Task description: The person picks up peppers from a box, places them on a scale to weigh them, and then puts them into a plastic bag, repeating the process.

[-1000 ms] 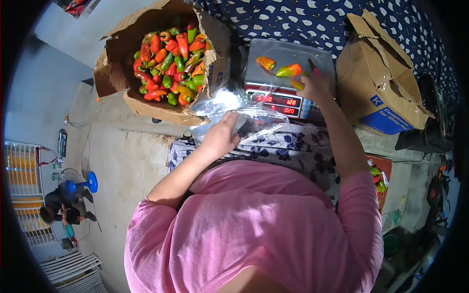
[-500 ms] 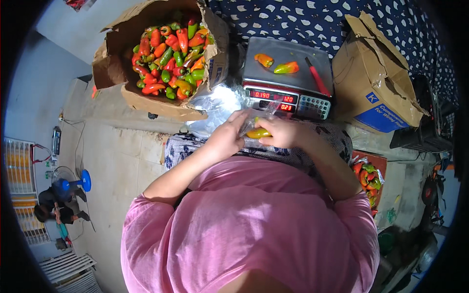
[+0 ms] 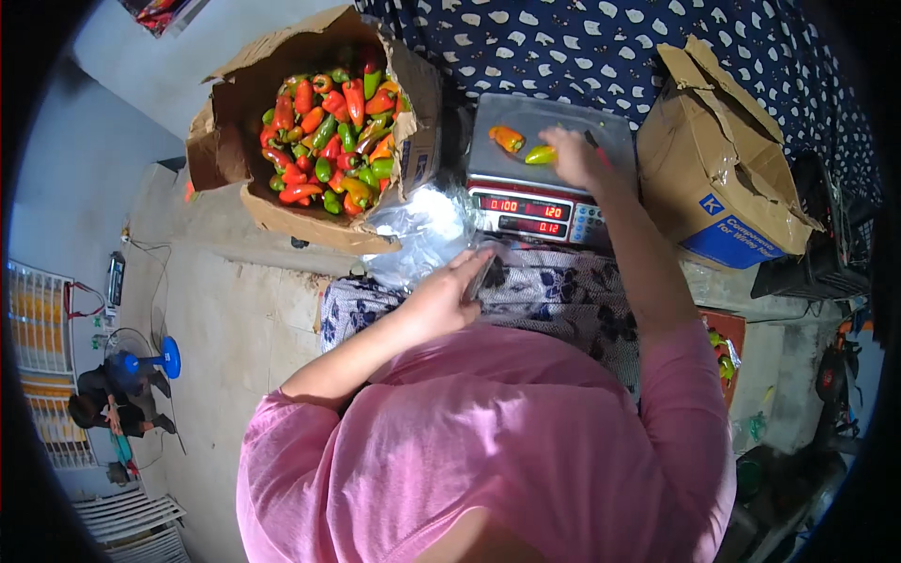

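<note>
My left hand (image 3: 445,296) is closed on the edge of a clear plastic bag (image 3: 486,274) in front of the scale. What lies inside the bag I cannot make out. Over the scale's metal plate (image 3: 511,108), my right hand (image 3: 577,158) has its fingers around the right end of a yellow-green pepper (image 3: 540,155). An orange pepper (image 3: 507,139) lies left of it on the same plate. Just right of that hand, the red handle of a knife (image 3: 598,150) is partly hidden by it.
An open carton (image 3: 221,141) full of red, green and orange peppers stands left of the scale. More clear plastic (image 3: 418,239) lies between them. Another carton (image 3: 723,169) is at right, beside a black crate (image 3: 812,267). Far left, a person (image 3: 99,394) sits near a blue fan (image 3: 169,357).
My right hand has left the bag and moved up to the pepper on the scale. The yellow-green pepper it held at the bag is out of sight. My left hand stays at the bag.
</note>
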### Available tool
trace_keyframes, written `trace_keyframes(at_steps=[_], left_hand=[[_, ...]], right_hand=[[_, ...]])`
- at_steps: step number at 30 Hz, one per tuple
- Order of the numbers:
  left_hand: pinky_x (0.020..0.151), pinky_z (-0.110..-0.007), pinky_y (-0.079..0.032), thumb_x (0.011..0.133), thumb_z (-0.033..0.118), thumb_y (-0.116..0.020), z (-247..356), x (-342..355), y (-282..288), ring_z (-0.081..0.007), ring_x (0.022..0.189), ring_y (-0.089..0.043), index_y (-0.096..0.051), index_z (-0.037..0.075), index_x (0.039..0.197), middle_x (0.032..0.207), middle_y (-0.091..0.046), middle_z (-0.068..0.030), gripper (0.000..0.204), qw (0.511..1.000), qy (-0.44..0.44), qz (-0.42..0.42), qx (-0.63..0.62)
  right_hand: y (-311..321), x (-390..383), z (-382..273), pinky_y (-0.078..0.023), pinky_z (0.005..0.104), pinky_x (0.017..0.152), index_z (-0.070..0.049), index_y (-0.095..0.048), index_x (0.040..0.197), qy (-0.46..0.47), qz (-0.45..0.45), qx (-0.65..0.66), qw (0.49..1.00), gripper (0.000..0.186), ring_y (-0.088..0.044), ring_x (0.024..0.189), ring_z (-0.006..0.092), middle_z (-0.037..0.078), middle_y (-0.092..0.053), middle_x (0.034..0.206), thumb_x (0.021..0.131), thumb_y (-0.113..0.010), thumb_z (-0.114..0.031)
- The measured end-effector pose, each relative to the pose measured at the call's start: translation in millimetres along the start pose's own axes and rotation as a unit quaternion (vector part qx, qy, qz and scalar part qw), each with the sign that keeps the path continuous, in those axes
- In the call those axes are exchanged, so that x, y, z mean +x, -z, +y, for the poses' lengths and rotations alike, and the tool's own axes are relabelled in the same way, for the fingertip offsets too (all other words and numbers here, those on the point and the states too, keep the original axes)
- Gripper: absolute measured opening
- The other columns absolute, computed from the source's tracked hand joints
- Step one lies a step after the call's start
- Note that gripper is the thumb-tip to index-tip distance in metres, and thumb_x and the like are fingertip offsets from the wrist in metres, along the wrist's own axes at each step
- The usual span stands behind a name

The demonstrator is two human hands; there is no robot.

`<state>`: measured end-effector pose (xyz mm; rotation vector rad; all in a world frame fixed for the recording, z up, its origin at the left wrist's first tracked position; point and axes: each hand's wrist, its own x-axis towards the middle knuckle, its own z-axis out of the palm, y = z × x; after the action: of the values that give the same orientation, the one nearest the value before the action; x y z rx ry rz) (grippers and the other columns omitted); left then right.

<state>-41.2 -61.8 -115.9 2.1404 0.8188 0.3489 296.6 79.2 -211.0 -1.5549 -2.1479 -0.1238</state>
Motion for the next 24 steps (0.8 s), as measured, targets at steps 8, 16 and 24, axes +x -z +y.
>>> trace_keyframes(at_steps=[8, 16, 24], left_hand=[[0.090, -0.030, -0.045, 0.071, -0.001, -0.062, 3.0, -8.0, 16.1, -0.0238, 0.113, -0.056, -0.033, 0.003, 0.144, 0.135, -0.049, -0.0154, 0.079, 0.987, 0.118, -0.036, -0.102], [0.099, -0.033, -0.041, 0.070, -0.001, -0.062, -18.9, 4.1, -2.4, -0.0308, 0.120, -0.052, -0.038, 0.000, 0.139, 0.138, -0.046, -0.0186, 0.073, 0.997, 0.007, 0.003, -0.073], [0.083, -0.030, -0.049, 0.071, -0.002, -0.061, -20.3, -4.7, 4.3, -0.0249, 0.102, -0.062, -0.036, 0.001, 0.141, 0.136, -0.048, -0.0169, 0.075, 0.983, 0.118, -0.082, -0.113]], right_hand=[[4.0, -3.6, -21.3, -0.048, 0.0426, 0.082, -0.011, -0.059, 0.108, -0.200, -0.080, 0.061, 0.975, 0.029, -0.058, 0.098, 0.0284, 0.010, -0.060, 0.101, 0.080, -0.062, -0.014], [-5.4, -42.6, -87.2, -0.044, 0.0408, 0.085, -0.010, -0.057, 0.117, -0.026, 0.063, -0.021, 0.997, 0.043, -0.053, 0.104, 0.0277, 0.009, -0.055, 0.113, 0.076, -0.064, -0.018], [-37.7, -62.8, -134.8, -0.044, 0.0353, 0.078, -0.013, -0.058, 0.106, 0.167, -0.105, -0.062, 0.978, 0.029, -0.052, 0.099, 0.0239, 0.005, -0.054, 0.101, 0.077, -0.060, -0.019]])
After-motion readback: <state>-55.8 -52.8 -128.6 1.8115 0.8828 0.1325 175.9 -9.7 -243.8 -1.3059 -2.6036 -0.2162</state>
